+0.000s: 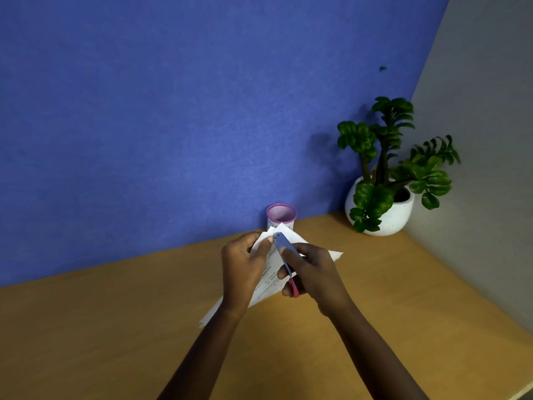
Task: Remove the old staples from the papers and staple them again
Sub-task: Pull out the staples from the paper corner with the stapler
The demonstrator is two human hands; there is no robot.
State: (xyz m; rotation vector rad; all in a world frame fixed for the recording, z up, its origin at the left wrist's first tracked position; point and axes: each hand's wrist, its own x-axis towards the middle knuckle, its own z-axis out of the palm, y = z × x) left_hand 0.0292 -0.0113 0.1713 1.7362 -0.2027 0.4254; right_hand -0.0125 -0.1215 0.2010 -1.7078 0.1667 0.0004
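Your left grip (245,267) pinching the papers (271,280) near their top corner above the bench (115,327), your right grip (313,272) clasped round the stapler (284,243) at that corner, pink mesh cup (281,213) behind, white pot (395,220) holding a green plant (359,138).

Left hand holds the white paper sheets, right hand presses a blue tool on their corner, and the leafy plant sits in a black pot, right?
Nearly: the head view shows the green leafy plant in a round white pot, not black.

left hand (242,267) pinches papers (269,280) | right hand (314,269) grips blue-pink tool (284,243) at top corner
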